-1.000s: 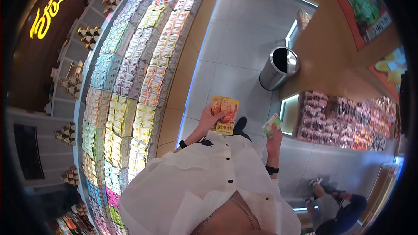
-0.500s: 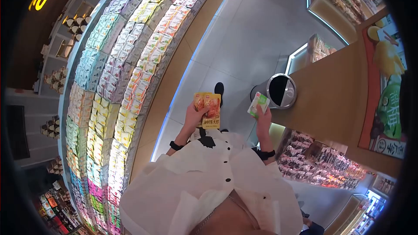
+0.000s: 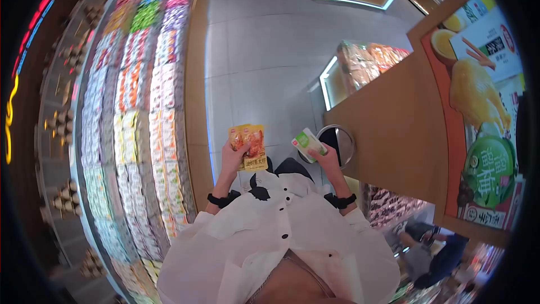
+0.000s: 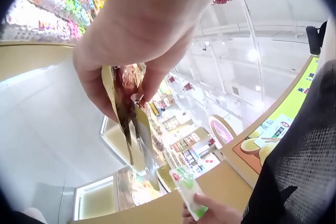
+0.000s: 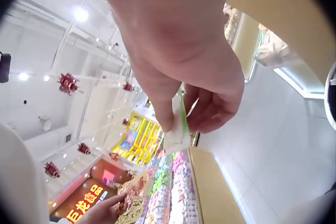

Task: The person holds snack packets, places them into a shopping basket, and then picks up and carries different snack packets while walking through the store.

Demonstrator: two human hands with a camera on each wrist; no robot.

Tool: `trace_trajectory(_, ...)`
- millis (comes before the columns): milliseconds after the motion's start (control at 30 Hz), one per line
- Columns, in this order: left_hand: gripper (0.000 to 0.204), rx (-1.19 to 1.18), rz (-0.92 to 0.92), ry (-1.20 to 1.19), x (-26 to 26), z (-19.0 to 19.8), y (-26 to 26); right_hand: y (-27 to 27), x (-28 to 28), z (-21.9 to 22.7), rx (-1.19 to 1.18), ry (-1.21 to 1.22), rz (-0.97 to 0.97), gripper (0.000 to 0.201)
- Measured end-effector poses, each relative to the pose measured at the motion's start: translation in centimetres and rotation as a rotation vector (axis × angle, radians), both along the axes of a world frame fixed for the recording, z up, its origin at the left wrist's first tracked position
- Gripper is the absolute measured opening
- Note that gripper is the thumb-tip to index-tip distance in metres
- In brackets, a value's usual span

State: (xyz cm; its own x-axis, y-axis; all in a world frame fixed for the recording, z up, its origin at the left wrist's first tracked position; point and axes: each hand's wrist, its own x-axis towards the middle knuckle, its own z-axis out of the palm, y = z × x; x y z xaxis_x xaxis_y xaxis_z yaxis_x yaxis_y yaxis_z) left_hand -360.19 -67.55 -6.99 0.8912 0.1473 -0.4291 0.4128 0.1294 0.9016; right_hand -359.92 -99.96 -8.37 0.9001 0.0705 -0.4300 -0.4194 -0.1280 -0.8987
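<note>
My left hand [image 3: 229, 159] grips two yellow-and-red snack packets [image 3: 256, 142], one overlapping the other, thumb across their printed fronts. From the left wrist view, the packets [image 4: 144, 140] show edge-on between thumb and fingers, their lower ends spread apart. A white-and-green packet [image 3: 307, 142] is pinched in my right hand [image 3: 328, 161], tilted and level with the other packets in the head view. The right wrist view shows this thin packet [image 5: 177, 136] between thumb and fingers. Both hands are in front of the white shirt [image 3: 270, 219], apart from each other.
Long tiered shelves [image 3: 132, 124] of wrapped snacks run along the left. A round metal bin [image 3: 350, 157] stands just beyond my right hand, beside a wooden counter [image 3: 382, 124] with printed posters [image 3: 478, 152]. Grey tiled floor [image 3: 253, 50] lies ahead. Another person [image 3: 444, 253] is at lower right.
The head view has turned and shifted along the aisle; the counter and posters fill more of the right side. My right hand has risen forward with its packet. Both hands keep their packets.
</note>
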Motion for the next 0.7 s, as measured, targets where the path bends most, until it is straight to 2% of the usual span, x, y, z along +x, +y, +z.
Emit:
trace_trajectory(33, 0.034, -0.002, -0.017, -0.006, 2.6, 0.0, 0.1, -0.6, 0.9, -0.1, -0.007, -0.003, -0.075, 0.035)
trace_trajectory(133, 0.033, -0.011, -0.109, -0.013, 9.0, -0.4, -0.2, -1.7, 4.1, -2.1, 0.254, -0.078, -0.547, 0.035)
trace_trajectory(167, 0.033, -0.012, -0.140, -0.025, 11.0, -1.0, -0.4, -2.0, 5.3, -2.7, 0.255, -0.094, -0.576, 0.035)
trace_trajectory(233, 0.033, -0.040, -0.192, 0.005, 15.2, -1.7, -1.2, -1.9, 8.6, -2.8, 0.489, -0.126, -0.829, 0.032)
trace_trajectory(267, 0.034, -0.035, -0.206, 0.003, 17.2, -2.0, -1.6, -1.7, 10.6, -2.8, 0.583, -0.149, -0.862, 0.031)
trace_trajectory(367, 0.034, -0.011, -0.205, 0.026, 23.7, -2.2, -2.3, -1.7, 17.4, -5.7, 0.712, -0.094, -0.807, 0.034)
trace_trajectory(400, 0.033, -0.019, -0.191, -0.001, 26.1, -2.4, -2.3, -1.6, 20.2, -7.2, 0.673, -0.057, -0.785, 0.030)
trace_trajectory(433, 0.033, -0.012, -0.186, -0.024, 28.6, -2.0, -2.3, -1.2, 23.2, -7.0, 0.687, -0.075, -0.772, 0.030)
trace_trajectory(500, 0.033, 0.007, -0.119, 0.030, 33.4, -0.4, -1.7, 0.5, 29.1, -6.0, 0.547, 0.052, -0.750, 0.033)
trace_trajectory(567, 0.032, 0.009, -0.090, 0.012, 38.3, 0.5, -1.3, 1.7, 35.2, -3.5, 0.566, 0.052, -0.666, 0.035)
trace_trajectory(633, 0.032, 0.003, -0.044, -0.024, 42.9, 0.7, -0.5, 2.6, 41.1, -2.6, 0.497, -0.010, -0.307, 0.039)
trace_trajectory(667, 0.032, 0.001, -0.039, -0.024, 44.9, 0.7, -0.1, 3.1, 43.9, -2.2, 0.424, -0.019, -0.204, 0.038)
trace_trajectory(700, 0.031, 0.001, 0.001, -0.027, 46.9, 1.0, 0.2, 3.4, 46.6, -0.9, 0.420, -0.018, -0.201, 0.038)
